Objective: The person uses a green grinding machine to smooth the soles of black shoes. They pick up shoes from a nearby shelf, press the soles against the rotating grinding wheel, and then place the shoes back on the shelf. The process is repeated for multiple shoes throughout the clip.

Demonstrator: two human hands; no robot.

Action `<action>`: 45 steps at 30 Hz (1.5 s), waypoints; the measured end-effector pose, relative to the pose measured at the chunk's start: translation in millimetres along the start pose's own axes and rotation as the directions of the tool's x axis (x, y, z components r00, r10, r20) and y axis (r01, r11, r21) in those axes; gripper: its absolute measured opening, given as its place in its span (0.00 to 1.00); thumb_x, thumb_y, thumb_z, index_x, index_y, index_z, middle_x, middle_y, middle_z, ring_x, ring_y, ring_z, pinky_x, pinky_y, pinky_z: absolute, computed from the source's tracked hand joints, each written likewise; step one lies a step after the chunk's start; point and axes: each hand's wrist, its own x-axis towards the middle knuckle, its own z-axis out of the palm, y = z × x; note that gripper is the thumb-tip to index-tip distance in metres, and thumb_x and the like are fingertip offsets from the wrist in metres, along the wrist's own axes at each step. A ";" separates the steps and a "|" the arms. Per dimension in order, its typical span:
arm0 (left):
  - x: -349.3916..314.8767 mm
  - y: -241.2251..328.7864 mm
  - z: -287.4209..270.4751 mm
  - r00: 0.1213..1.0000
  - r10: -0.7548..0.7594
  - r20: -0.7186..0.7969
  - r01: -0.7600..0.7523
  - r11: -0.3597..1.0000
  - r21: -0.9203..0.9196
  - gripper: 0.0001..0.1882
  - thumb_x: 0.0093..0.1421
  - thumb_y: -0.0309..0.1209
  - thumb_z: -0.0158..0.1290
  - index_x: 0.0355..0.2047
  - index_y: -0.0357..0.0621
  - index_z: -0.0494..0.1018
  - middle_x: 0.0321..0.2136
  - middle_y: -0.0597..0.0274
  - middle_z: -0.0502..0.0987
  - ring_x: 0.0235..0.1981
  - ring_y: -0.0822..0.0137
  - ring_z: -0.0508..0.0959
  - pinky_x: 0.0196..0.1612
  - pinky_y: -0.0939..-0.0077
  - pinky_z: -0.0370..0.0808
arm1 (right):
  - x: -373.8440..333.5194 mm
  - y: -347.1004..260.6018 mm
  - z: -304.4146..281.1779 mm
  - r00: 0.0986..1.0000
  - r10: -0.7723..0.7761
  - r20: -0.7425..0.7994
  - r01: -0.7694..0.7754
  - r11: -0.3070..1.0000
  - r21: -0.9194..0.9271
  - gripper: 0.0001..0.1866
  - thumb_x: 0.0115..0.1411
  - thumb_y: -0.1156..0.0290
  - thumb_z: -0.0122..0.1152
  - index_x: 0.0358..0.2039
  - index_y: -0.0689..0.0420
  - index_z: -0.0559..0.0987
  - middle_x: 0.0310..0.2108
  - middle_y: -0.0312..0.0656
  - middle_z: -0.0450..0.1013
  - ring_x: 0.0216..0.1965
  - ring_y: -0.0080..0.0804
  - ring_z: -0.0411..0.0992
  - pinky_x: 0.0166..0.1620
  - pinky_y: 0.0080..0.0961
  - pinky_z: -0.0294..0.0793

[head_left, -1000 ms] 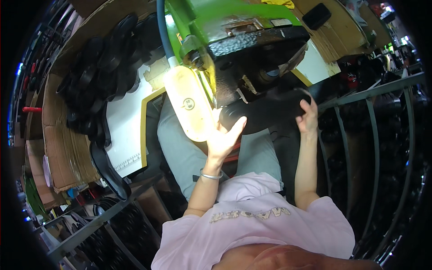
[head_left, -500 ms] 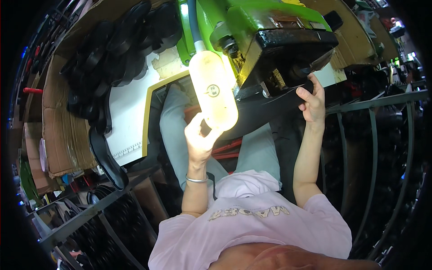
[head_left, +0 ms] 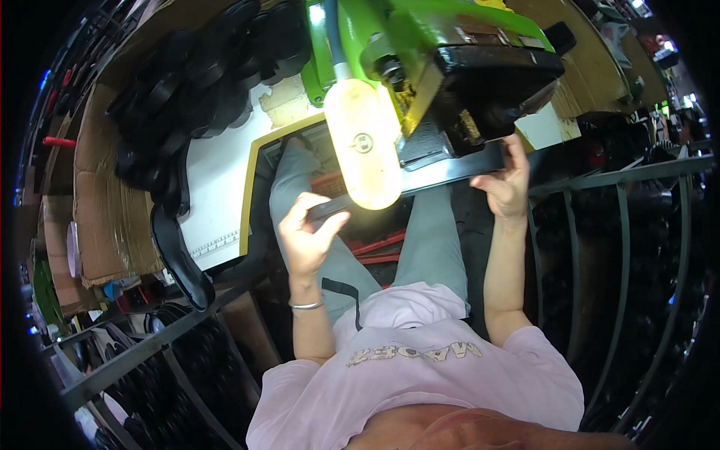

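While a green machine (head_left: 450, 34) looms ahead, a black sole (head_left: 444, 173) lies just below it — partly behind the glowing lamp (head_left: 364, 142) — its long axis slanting up rightward. Fingers closed around each end, the left hand (head_left: 306, 234) holds it low, the right hand (head_left: 508, 187) higher and nearer the machine.

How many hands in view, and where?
2. Left hand grips the left end of the black sole; right hand holds its right end, below the green machine. Any others in the dark rim can't be made out.
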 end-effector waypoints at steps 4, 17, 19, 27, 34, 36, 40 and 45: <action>2.0 -4.1 49.6 0.999 0.027 -0.034 -0.032 0.988 -0.149 0.12 0.49 0.16 0.64 0.33 0.35 0.74 0.31 0.64 0.74 0.34 0.72 0.75 0.39 0.79 0.73 | 4.9 -5.1 -47.0 1.000 0.009 0.001 -0.009 0.998 0.060 0.36 0.39 0.85 0.75 0.51 0.61 0.70 0.42 0.39 0.69 0.39 0.26 0.73 0.40 0.18 0.78; 14.6 -13.7 108.3 0.970 0.197 -0.144 -0.198 0.980 0.008 0.23 0.45 0.14 0.67 0.38 0.37 0.67 0.33 0.62 0.74 0.35 0.72 0.77 0.39 0.81 0.76 | 29.7 -1.6 -101.7 0.992 0.085 -0.089 -0.079 0.995 0.066 0.33 0.50 0.77 0.69 0.57 0.61 0.66 0.42 0.41 0.72 0.31 0.23 0.73 0.25 0.15 0.71; 13.4 -19.8 96.3 0.960 0.229 -0.163 -0.226 0.973 0.034 0.22 0.46 0.14 0.66 0.38 0.37 0.67 0.34 0.62 0.74 0.36 0.71 0.77 0.40 0.79 0.76 | 31.2 -3.2 -91.1 0.988 0.124 -0.091 -0.121 0.992 0.036 0.31 0.50 0.79 0.67 0.56 0.62 0.67 0.43 0.40 0.72 0.31 0.22 0.73 0.23 0.14 0.71; 4.0 -12.8 32.5 0.998 0.036 -0.058 -0.042 0.992 -0.118 0.21 0.49 0.14 0.63 0.43 0.32 0.72 0.39 0.58 0.77 0.42 0.69 0.76 0.48 0.76 0.73 | 24.3 -5.6 -33.0 0.991 0.130 -0.010 -0.130 0.992 0.005 0.33 0.45 0.77 0.73 0.53 0.64 0.70 0.42 0.41 0.72 0.33 0.20 0.73 0.21 0.12 0.72; 0.4 14.0 6.3 0.998 0.008 -0.062 -0.016 0.990 -0.140 0.20 0.49 0.12 0.60 0.44 0.32 0.73 0.38 0.59 0.77 0.40 0.72 0.76 0.45 0.81 0.72 | 9.2 -13.0 2.6 0.990 0.144 0.001 -0.144 0.989 -0.040 0.34 0.44 0.76 0.75 0.52 0.64 0.70 0.40 0.41 0.73 0.33 0.22 0.74 0.23 0.12 0.75; -0.3 14.9 -7.1 0.999 -0.016 -0.051 0.008 0.987 -0.158 0.20 0.49 0.12 0.59 0.44 0.33 0.73 0.37 0.60 0.77 0.38 0.73 0.76 0.42 0.82 0.73 | 5.8 -9.3 12.5 0.992 0.122 0.021 -0.121 0.992 -0.048 0.33 0.44 0.76 0.75 0.51 0.65 0.70 0.39 0.42 0.73 0.34 0.22 0.74 0.23 0.12 0.76; 0.8 22.6 -24.9 0.997 -0.003 0.084 -0.001 0.999 0.046 0.16 0.51 0.15 0.59 0.42 0.33 0.74 0.35 0.62 0.77 0.35 0.74 0.76 0.40 0.84 0.73 | -0.3 -9.4 21.9 0.991 0.123 0.059 -0.122 0.992 -0.025 0.32 0.44 0.77 0.76 0.50 0.65 0.70 0.38 0.41 0.73 0.33 0.22 0.74 0.25 0.13 0.75; 10.3 45.9 34.7 0.913 0.360 0.190 -0.397 0.681 0.616 0.20 0.44 0.34 0.70 0.35 0.39 0.77 0.29 0.55 0.78 0.30 0.61 0.78 0.37 0.71 0.74 | 2.7 -8.7 13.2 0.998 0.058 0.037 -0.059 0.998 0.031 0.32 0.44 0.80 0.75 0.50 0.65 0.70 0.37 0.40 0.73 0.31 0.20 0.73 0.26 0.12 0.72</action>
